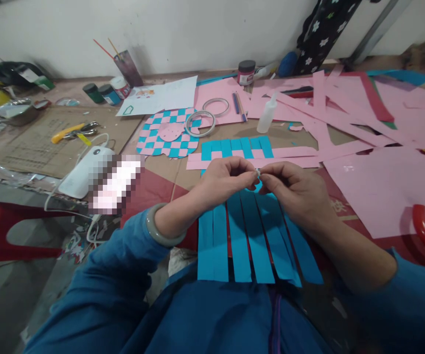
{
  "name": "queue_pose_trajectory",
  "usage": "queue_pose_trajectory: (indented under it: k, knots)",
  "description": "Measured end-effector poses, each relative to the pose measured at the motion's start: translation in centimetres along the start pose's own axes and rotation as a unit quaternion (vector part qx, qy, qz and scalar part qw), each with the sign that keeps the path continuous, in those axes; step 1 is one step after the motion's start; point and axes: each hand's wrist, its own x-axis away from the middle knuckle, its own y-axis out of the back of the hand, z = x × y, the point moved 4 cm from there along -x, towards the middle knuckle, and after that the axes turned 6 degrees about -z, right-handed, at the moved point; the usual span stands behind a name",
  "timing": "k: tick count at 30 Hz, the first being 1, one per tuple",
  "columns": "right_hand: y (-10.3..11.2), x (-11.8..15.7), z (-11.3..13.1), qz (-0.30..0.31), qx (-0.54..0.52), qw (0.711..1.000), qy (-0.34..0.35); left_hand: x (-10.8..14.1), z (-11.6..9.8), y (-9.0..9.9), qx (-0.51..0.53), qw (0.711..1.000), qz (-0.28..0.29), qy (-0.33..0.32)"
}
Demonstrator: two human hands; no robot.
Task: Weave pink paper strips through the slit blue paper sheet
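Note:
My left hand [229, 176] and my right hand [296, 191] meet fingertip to fingertip, both closed in a pinch. A tiny whitish bit [258, 172] shows between the fingertips, too small to name. Below them hang blue paper strips [240, 231], slit apart and reaching over the table's front edge toward my lap. Just beyond my hands, the blue strips' upper part [226, 146] is woven over and under pink paper strips [297, 152]. How the strips join under my hands is hidden.
A pink-and-blue woven paper piece [168, 118] lies behind, with two tape rolls [200, 123] by it. A glue bottle [267, 115] stands upright at centre. Pink sheets [378, 191] cover the right side. Yellow-handled pliers [68, 132] and a white power bank [87, 169] lie left.

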Motion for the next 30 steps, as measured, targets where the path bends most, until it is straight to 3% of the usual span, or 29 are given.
queue_pose_trajectory:
  k: [7,15,30]
  knots:
    - [0.05,0.26,-0.02,-0.025,0.081,0.996,0.035,-0.06,0.16,0.04,-0.054,0.998,-0.007,-0.016]
    - [0.12,0.26,0.01,-0.033,0.095,0.994,0.046,0.03,0.07,0.2,-0.115,0.993,-0.014,-0.034]
    - [0.14,-0.03,-0.37,-0.003,0.018,1.0,-0.024,0.06,0.22,0.02,-0.096,0.995,0.001,-0.032]
